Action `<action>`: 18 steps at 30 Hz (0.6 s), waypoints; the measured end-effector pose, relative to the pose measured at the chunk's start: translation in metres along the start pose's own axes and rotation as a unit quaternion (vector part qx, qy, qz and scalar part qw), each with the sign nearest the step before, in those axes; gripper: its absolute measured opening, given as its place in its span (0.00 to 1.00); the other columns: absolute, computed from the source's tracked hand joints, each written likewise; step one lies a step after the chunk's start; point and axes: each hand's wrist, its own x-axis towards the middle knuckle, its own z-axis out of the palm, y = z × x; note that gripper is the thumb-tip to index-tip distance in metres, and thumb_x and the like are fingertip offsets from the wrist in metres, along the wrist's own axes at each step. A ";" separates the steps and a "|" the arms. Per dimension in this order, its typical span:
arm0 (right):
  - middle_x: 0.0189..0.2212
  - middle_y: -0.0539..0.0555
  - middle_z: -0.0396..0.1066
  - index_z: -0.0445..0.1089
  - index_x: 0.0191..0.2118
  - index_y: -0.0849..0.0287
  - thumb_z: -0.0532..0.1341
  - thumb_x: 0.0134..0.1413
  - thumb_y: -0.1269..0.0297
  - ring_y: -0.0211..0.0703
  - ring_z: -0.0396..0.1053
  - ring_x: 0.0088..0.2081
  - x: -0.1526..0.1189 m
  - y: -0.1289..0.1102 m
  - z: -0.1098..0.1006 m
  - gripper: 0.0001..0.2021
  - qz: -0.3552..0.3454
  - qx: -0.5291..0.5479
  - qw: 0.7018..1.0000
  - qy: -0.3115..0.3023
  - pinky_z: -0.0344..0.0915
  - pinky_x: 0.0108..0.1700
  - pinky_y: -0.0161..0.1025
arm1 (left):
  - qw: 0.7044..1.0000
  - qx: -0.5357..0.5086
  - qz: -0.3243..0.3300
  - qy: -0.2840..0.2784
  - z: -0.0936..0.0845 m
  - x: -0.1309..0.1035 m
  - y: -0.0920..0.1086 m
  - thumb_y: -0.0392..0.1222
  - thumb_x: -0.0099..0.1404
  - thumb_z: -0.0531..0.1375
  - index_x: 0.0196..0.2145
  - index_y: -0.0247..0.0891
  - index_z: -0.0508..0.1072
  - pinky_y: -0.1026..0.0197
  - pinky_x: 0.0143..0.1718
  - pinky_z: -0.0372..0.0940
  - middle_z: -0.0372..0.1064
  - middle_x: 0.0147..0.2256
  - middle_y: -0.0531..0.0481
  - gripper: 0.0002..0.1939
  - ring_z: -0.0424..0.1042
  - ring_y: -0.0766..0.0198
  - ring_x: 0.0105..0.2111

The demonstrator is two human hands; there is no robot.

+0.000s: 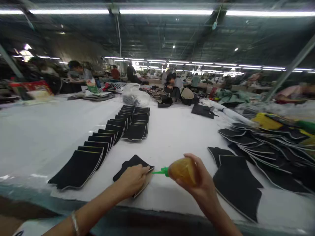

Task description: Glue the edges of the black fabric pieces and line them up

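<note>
My left hand (134,178) presses on a small black fabric piece (135,161) with a pale edge, lying near the front of the white table (169,137); its fingers are bent together at the piece's right corner. In my right hand (200,177) is a squeeze bottle (183,171) of amber liquid, tipped on its side. The bottle's green nozzle (161,171) points left, its tip at the edge of the black piece beside my left fingertips. Part of the piece is hidden under my left hand.
Overlapping black pieces (78,167) run in rows at left. More black pieces (237,183) and a large pile (275,154) lie at right. A clear plastic bag (135,94) sits at the far side. People work at tables beyond.
</note>
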 end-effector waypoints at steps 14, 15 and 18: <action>0.45 0.51 0.68 0.58 0.56 0.49 0.69 0.51 0.61 0.44 0.69 0.40 0.008 0.010 0.025 0.29 -0.099 -0.087 0.986 -0.103 0.67 0.41 0.36 | 1.000 -0.005 -0.004 0.012 0.004 -0.005 -0.003 0.38 0.65 0.42 0.55 0.43 0.66 0.54 0.38 0.62 0.69 0.38 0.44 0.24 0.72 0.54 0.36; 0.45 0.51 0.68 0.58 0.56 0.49 0.69 0.51 0.61 0.44 0.69 0.40 0.007 0.009 0.024 0.28 -0.102 -0.091 0.985 -0.106 0.67 0.42 0.36 | 1.000 -0.008 -0.004 0.012 0.005 -0.006 -0.003 0.39 0.65 0.42 0.55 0.43 0.66 0.54 0.38 0.62 0.69 0.38 0.44 0.24 0.72 0.53 0.36; 0.44 0.50 0.68 0.59 0.56 0.50 0.69 0.50 0.61 0.44 0.69 0.39 0.007 0.008 0.023 0.29 -0.096 -0.094 0.985 -0.108 0.67 0.42 0.36 | 1.000 -0.021 -0.005 0.009 0.005 -0.007 -0.003 0.40 0.64 0.43 0.53 0.43 0.67 0.53 0.38 0.63 0.68 0.38 0.44 0.23 0.72 0.52 0.36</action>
